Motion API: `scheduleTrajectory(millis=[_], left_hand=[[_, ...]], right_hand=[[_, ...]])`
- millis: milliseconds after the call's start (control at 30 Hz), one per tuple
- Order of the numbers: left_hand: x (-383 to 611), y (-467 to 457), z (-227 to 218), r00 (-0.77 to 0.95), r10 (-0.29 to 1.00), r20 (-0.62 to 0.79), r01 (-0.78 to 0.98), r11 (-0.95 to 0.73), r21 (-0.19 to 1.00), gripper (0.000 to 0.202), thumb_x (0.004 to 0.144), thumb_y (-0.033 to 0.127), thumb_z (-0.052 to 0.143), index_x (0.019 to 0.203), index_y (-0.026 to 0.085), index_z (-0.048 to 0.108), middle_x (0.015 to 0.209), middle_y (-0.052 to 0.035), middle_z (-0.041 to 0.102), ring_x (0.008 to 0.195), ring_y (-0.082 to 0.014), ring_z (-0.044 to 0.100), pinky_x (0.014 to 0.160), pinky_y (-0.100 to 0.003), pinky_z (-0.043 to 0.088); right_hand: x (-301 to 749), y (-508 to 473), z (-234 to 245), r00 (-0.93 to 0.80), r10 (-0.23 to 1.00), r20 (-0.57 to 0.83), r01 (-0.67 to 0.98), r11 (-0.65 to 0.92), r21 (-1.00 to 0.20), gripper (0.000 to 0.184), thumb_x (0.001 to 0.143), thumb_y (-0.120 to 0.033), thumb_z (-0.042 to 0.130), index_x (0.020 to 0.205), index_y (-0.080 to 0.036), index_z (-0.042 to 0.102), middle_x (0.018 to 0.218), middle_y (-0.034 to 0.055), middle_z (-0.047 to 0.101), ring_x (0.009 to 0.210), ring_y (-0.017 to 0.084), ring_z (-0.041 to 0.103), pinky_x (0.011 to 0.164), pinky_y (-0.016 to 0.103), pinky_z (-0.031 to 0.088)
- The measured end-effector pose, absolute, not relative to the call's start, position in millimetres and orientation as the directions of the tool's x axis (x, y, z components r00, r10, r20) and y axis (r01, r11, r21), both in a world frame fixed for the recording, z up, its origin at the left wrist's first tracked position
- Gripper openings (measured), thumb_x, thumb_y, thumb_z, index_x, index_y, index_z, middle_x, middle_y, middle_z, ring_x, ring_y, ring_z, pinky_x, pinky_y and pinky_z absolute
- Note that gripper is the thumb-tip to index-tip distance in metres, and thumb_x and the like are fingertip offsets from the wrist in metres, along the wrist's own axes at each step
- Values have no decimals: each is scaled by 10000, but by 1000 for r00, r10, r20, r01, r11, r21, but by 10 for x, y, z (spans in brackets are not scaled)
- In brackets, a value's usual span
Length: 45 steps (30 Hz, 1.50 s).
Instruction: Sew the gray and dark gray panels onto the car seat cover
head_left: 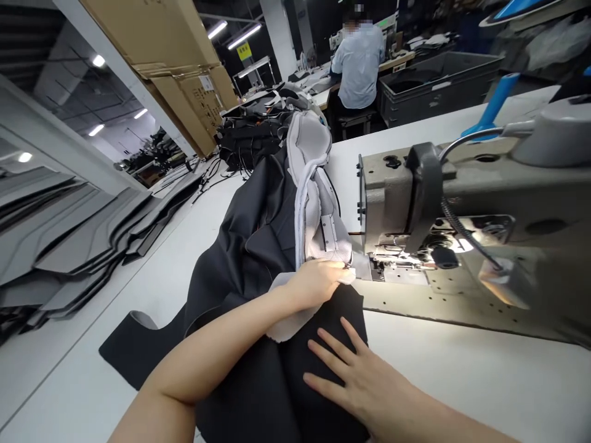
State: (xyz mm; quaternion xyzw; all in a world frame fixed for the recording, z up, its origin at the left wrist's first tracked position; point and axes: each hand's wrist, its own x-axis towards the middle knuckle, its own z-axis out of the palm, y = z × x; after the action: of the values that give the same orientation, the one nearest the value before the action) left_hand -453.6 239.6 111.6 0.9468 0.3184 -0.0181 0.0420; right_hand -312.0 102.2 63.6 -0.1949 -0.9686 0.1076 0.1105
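A large black cover (pixel 244 264) with a light grey backing (pixel 302 203) lies bunched on the white table, left of the sewing machine (pixel 415 203). My left hand (pixel 318 282) is closed on the folded grey-backed edge of the cover, just left of the lit needle area. Its fingertips are partly hidden by the fold. Closer to me, my right hand (pixel 357 375) lies flat on the black side with its fingers spread. A narrow grey part of the cover reaches the machine's metal plate (pixel 406 274).
Stacks of grey panels (pixel 78 240) lie at the left. Black pieces with cords (pixel 253 135) are piled behind the cover, beside cardboard boxes (pixel 194 92). A grey crate (pixel 438 83) and a seated person (pixel 360 64) are at the back. A blue stand (pixel 496 107) is behind the machine.
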Motion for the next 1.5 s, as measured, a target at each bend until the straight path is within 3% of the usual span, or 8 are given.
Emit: scheduleTrajectory(millis=[67, 267, 633, 867, 1067, 1167, 1300, 1500], left_hand=[[-4542, 2401, 1154, 798, 597, -77, 602, -787, 135, 374, 855, 91, 397, 1128, 208, 623, 1153, -7, 633, 1073, -166, 568, 947, -280, 439], [-4462, 2344, 1281, 783, 608, -135, 621, -776, 111, 292, 874, 125, 392, 1006, 182, 646, 998, -26, 655, 931, -173, 591, 864, -285, 467], [-4008, 2252, 969, 806, 582, -106, 583, -812, -32, 350, 851, 78, 435, 1182, 113, 544, 1193, -86, 577, 1122, -222, 496, 989, -328, 398], [-3998, 2182, 923, 767, 631, -114, 613, -774, -159, 399, 854, 78, 423, 1245, 95, 504, 1222, -121, 550, 1061, -252, 512, 925, -354, 430], [-3980, 2168, 913, 781, 620, -76, 593, -774, -222, 304, 906, 136, 411, 1182, 103, 535, 1126, -108, 579, 974, -241, 527, 853, -345, 458], [-3956, 2162, 904, 783, 620, -45, 593, -767, -243, 243, 913, 165, 438, 1119, 119, 561, 1056, -89, 589, 935, -233, 530, 820, -340, 471], [-3941, 2203, 866, 769, 640, 8, 629, -753, -192, 210, 922, 183, 435, 1061, 156, 590, 1053, -80, 578, 960, -221, 523, 829, -330, 475], [-3955, 2291, 910, 794, 608, 0, 608, -794, 15, 295, 846, 47, 416, 969, 176, 651, 1075, -46, 612, 1076, -210, 496, 970, -343, 409]], right_hand=[[-3141, 1080, 614, -896, 400, 194, 354, 905, -236, 955, 613, -556, 757, 1410, -233, 341, 1459, 182, 291, 1332, 394, 254, 993, 691, 260], [-2853, 1421, 352, -686, 536, 492, 610, 792, -13, 317, 809, -188, 545, 1100, -120, 650, 1161, 164, 622, 1092, 324, 567, 916, 460, 464], [-2334, 1251, 302, -606, 520, 602, 690, 721, 71, 364, 785, -95, 445, 1091, -83, 641, 1146, 144, 635, 1065, 287, 578, 867, 396, 487], [-2361, 1190, 337, -585, 524, 619, 723, 683, 105, 373, 733, -48, 401, 987, 5, 669, 1034, 224, 657, 972, 318, 616, 821, 424, 496], [-2170, 1559, 431, -697, 477, 535, 539, 841, -48, 388, 778, -78, 467, 1126, -140, 628, 1154, 109, 634, 1060, 208, 575, 922, 356, 461], [-2222, 1633, 391, -631, 515, 580, 648, 761, 29, 327, 791, -62, 468, 1064, -83, 646, 1071, 141, 662, 988, 221, 605, 818, 323, 501], [-2324, 1472, 296, -595, 512, 619, 740, 650, 174, 373, 751, -13, 388, 996, -30, 668, 1031, 182, 670, 954, 262, 622, 776, 355, 504], [-2321, 1353, 279, -536, 566, 627, 782, 612, 115, 375, 742, -20, 406, 1011, -29, 667, 1075, 168, 662, 994, 261, 612, 831, 361, 489]])
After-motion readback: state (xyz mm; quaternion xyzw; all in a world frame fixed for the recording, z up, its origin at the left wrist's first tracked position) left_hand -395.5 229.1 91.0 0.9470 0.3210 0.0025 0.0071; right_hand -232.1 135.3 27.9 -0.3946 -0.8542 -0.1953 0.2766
